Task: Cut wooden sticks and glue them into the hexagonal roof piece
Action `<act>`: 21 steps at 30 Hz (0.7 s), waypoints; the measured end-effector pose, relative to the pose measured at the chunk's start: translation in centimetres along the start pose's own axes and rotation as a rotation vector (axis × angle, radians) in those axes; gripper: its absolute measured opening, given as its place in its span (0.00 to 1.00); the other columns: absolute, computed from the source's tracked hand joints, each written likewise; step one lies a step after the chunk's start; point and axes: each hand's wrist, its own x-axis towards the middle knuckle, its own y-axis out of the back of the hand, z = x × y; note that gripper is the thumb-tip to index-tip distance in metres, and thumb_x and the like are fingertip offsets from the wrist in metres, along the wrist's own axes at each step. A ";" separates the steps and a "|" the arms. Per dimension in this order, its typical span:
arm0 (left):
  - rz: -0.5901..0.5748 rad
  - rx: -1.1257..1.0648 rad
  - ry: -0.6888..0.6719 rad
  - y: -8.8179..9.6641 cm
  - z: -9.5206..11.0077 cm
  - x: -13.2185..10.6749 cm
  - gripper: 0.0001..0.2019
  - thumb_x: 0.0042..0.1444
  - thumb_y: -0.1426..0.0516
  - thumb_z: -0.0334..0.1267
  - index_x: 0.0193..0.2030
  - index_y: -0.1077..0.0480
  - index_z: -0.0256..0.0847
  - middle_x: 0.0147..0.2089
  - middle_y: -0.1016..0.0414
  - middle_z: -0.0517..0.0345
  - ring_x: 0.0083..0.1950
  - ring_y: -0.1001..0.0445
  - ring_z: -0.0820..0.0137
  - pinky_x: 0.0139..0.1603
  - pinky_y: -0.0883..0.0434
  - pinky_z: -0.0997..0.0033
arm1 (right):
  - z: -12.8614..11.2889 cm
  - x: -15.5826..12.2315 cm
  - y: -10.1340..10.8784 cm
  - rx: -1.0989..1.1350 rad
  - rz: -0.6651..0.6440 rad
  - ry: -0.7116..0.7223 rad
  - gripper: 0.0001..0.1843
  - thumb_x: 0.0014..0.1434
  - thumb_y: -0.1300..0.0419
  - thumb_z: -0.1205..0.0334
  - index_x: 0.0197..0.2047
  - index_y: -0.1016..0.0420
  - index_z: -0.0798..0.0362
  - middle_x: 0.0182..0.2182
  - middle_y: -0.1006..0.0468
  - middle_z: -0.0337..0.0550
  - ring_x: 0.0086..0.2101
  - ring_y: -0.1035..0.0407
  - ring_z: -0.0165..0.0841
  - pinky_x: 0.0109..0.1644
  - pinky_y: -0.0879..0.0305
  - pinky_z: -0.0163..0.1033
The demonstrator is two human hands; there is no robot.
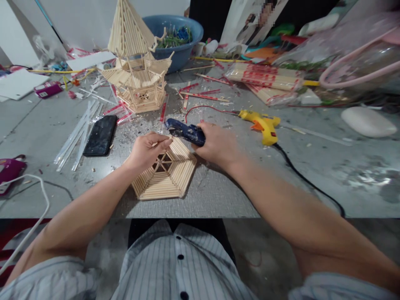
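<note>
In the head view a hexagonal panel of wooden sticks [162, 185] lies flat near the table's front edge, with a spoked opening at its centre. My left hand [148, 150] is over its far left part, thumb and fingers pinched together. Whatever is between those fingertips is too small to make out. My right hand [217, 143] is closed around a dark blue plier-like cutter [186, 132], held above the panel's far right edge. The cutter's jaws point left, close to my left fingertips. Behind both hands stands a tiered stick pagoda [137, 79] with a pointed roof.
A yellow glue gun [261, 125] lies to the right, its black cord running forward. On the left are a black phone [100, 135] and clear glue sticks [73, 135]. Wrapped stick bundles [265, 77] and a blue basin [178, 46] are farther back, among scattered scraps.
</note>
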 end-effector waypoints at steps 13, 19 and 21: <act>0.005 0.086 -0.093 0.1 -0.8 -0.1 0.16 0.56 0.45 0.39 0.18 0.34 0.38 0.23 0.34 0.60 0.27 0.34 0.76 0.28 0.37 0.75 | -0.3 -0.2 0.2 -0.011 -0.015 0.127 0.25 0.49 0.43 0.60 0.52 0.31 0.57 0.43 0.23 0.54 0.43 0.29 0.46 0.42 0.38 0.45; -0.009 0.096 -0.070 0.1 -0.9 -0.1 0.16 0.57 0.46 0.41 0.19 0.33 0.38 0.25 0.31 0.58 0.28 0.32 0.76 0.30 0.35 0.75 | -0.4 -0.4 0.1 -0.016 -0.020 0.142 0.27 0.50 0.43 0.58 0.54 0.31 0.58 0.43 0.22 0.55 0.42 0.29 0.46 0.42 0.39 0.44; -0.007 0.103 -0.073 0.1 -0.8 -0.1 0.14 0.56 0.46 0.40 0.22 0.29 0.38 0.25 0.30 0.58 0.28 0.31 0.76 0.30 0.35 0.75 | -0.4 -0.4 0.1 -0.016 -0.021 0.140 0.27 0.50 0.43 0.59 0.54 0.31 0.58 0.44 0.22 0.55 0.42 0.29 0.46 0.42 0.38 0.44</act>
